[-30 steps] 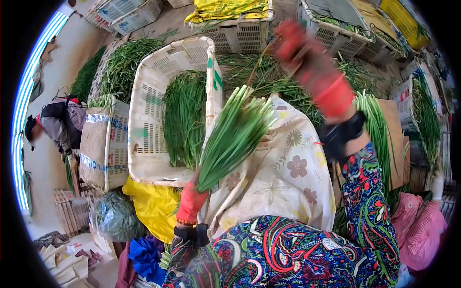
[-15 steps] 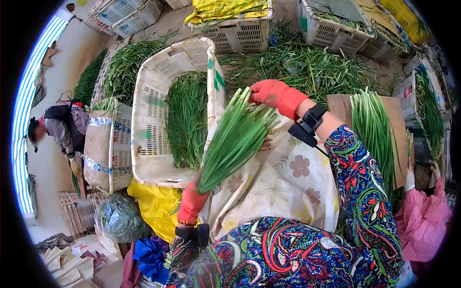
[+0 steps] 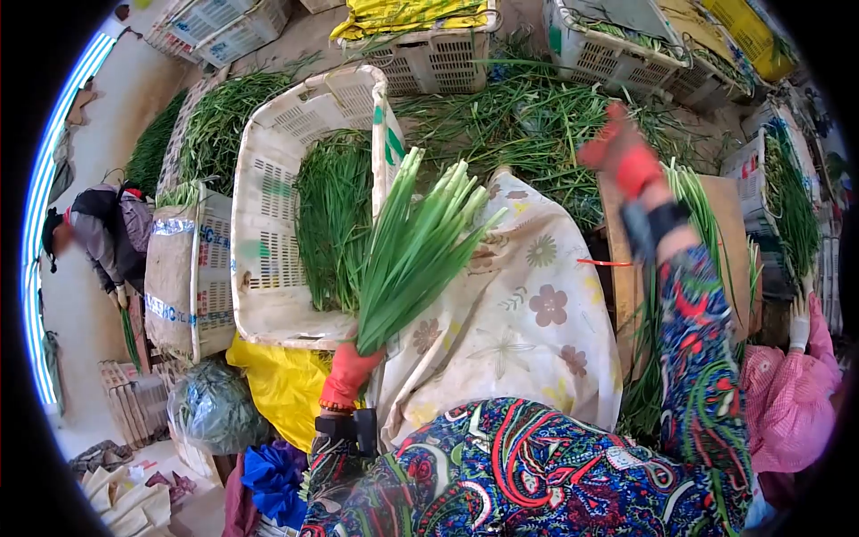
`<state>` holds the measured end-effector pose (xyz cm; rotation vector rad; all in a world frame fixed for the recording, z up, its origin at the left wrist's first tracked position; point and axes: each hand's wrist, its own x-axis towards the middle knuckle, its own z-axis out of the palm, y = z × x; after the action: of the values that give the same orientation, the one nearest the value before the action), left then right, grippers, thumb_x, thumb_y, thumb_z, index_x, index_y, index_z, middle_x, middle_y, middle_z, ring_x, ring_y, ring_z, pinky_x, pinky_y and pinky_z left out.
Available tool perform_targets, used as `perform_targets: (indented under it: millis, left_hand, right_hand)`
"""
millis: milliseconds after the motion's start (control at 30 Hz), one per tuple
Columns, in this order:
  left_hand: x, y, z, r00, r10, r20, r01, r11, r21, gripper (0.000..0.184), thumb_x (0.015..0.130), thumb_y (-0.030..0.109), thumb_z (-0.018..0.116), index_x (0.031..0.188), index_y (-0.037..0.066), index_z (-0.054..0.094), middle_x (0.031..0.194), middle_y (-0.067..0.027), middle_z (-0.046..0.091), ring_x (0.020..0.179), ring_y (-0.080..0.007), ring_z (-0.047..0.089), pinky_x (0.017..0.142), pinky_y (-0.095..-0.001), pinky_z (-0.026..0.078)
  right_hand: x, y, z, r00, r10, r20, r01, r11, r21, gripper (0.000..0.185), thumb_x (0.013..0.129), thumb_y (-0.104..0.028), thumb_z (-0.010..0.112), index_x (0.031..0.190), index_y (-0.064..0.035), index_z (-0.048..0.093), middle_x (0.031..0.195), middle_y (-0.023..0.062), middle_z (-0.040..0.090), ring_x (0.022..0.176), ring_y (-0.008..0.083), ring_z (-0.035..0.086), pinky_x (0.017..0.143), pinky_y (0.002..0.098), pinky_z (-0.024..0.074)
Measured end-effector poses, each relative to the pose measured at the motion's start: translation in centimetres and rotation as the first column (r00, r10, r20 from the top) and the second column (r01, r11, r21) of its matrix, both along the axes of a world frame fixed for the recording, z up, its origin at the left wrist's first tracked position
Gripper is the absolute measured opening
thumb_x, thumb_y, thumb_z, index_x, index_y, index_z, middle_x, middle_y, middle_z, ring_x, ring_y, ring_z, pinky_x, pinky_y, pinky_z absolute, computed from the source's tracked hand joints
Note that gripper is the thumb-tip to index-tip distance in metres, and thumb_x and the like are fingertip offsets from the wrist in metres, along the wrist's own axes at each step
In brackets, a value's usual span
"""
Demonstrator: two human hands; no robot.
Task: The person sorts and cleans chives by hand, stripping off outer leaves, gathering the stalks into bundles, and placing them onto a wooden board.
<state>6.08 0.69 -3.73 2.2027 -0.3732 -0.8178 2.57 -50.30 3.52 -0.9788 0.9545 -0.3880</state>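
Observation:
In a red glove, my left hand (image 3: 349,371) is closed round the leafy lower end of a bunch of garlic chives (image 3: 407,264). The pale cut ends of the bunch fan out up and to the right, above the flowered cloth on my lap (image 3: 501,358). My right hand (image 3: 622,154), also gloved in red, is off the bunch, at the upper left corner of a brown board (image 3: 720,215). Motion blurs its fingers. More garlic chives (image 3: 693,201) lie on that board. A thin red strip (image 3: 604,262) shows at the board's left edge.
Left of the bunch stands a white plastic crate (image 3: 246,259) with garlic chives inside. Loose greens (image 3: 537,116) cover the floor ahead. Other crates (image 3: 429,63) line the back. One person (image 3: 107,228) bends at far left; another, in pink sleeves (image 3: 792,403), works at right.
My right hand has left the bunch's cut ends and swung right to the board. My left hand keeps its hold. The red strip has come into sight, and the view has shifted slightly.

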Motion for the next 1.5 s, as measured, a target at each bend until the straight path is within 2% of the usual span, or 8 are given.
perform_targets:
  millis: [100,267,833,967,1167,1267,1400,1500]
  left_hand:
    - [-0.2,0.4,-0.1,1.0,-0.002,0.027,0.003,1.0,-0.027,0.064,0.071,0.02,0.069,0.125,0.002,0.041,0.106,-0.0132,0.059,0.097,-0.0188,0.056,0.083,-0.0293,0.044]
    - [-0.3,0.8,-0.8,0.995,-0.027,0.094,0.032,0.998,-0.057,0.063,0.071,0.017,0.068,0.126,0.002,0.04,0.108,-0.0144,0.058,0.099,-0.0207,0.056,0.083,-0.0301,0.044]
    - [-0.4,0.2,0.3,0.994,-0.052,0.098,0.049,0.998,0.033,0.063,0.072,0.017,0.067,0.126,0.003,0.038,0.106,-0.0154,0.059,0.099,-0.0223,0.057,0.083,-0.0298,0.044]
    - [-0.9,0.0,-0.5,0.921,-0.091,0.379,0.089,0.996,0.023,0.067,0.07,0.011,0.063,0.132,0.012,0.036,0.099,-0.0161,0.06,0.092,-0.0305,0.058,0.074,-0.0353,0.047]
    - [-3.0,-1.6,4.2,0.732,-0.386,0.562,0.19,0.907,0.375,0.077,0.065,0.002,0.059,0.134,0.02,0.032,0.087,-0.0158,0.057,0.072,-0.0354,0.057,0.058,-0.0432,0.046]
    - [-3.8,-2.1,7.3,0.657,-0.587,0.473,0.437,0.808,0.394,0.076,0.063,0.002,0.059,0.134,0.015,0.033,0.097,-0.0188,0.054,0.077,-0.0362,0.056,0.062,-0.0428,0.046]
    - [-2.9,-2.8,14.9,0.623,-0.782,0.035,0.778,0.623,0.073,0.08,0.067,0.013,0.069,0.136,0.012,0.029,0.126,-0.0232,0.041,0.113,-0.0337,0.047,0.095,-0.0334,0.038]
    - [3.4,-1.1,15.9,0.834,-0.479,-0.274,0.457,0.878,-0.142,0.082,0.07,0.017,0.07,0.138,0.014,0.026,0.134,-0.0189,0.035,0.122,-0.0269,0.039,0.1,-0.0347,0.032]
  right_hand:
    - [-1.8,9.7,-7.8,0.985,0.032,-0.168,0.085,0.762,0.642,0.04,0.079,-0.04,0.059,0.104,-0.0099,0.049,0.102,0.0049,0.049,0.102,0.0244,0.044,0.087,0.0428,0.0354]
    - [-2.5,16.1,-5.7,0.891,0.45,0.063,-0.436,0.886,-0.156,0.039,0.077,-0.041,0.059,0.102,-0.0107,0.06,0.091,0.0011,0.058,0.082,0.01,0.053,0.072,0.0244,0.0388]
    - [-0.5,16.4,-2.5,0.651,0.757,-0.058,-0.758,0.652,0.004,0.048,0.085,-0.046,0.043,0.083,-0.0013,0.062,0.073,0.0052,0.061,0.062,0.0142,0.057,0.061,0.0251,0.0445]
    - [-2.3,16.5,-12.7,0.95,-0.038,0.311,-0.156,0.803,0.576,0.043,0.088,-0.044,0.04,0.095,-0.0041,0.055,0.074,0.0041,0.056,0.066,0.0171,0.057,0.061,0.028,0.0447]
    - [-1.8,23.2,-11.4,0.951,-0.195,0.24,-0.063,0.639,0.767,0.051,0.089,-0.046,0.034,0.121,-0.0071,0.044,0.12,0.0111,0.05,0.109,0.0291,0.047,0.095,0.0403,0.0349]
    - [-0.9,23.5,-15.5,0.751,0.468,0.466,-0.426,0.883,-0.2,0.053,0.091,-0.041,0.036,0.133,-0.0091,0.03,0.122,0.0098,0.05,0.112,0.0269,0.046,0.097,0.0411,0.0348]
    - [-1.6,22.2,-11.3,0.514,-0.116,0.85,-0.782,0.344,0.519,0.058,0.09,-0.04,0.039,0.138,-0.0103,0.024,0.118,0.0105,0.053,0.111,0.026,0.048,0.096,0.0408,0.0375]
    - [-1.6,22.1,-8.9,0.478,-0.03,0.878,-0.81,0.371,0.453,0.066,0.089,-0.053,0.033,0.136,-0.0071,0.026,0.102,0.0116,0.061,0.099,0.0262,0.055,0.094,0.0412,0.0396]
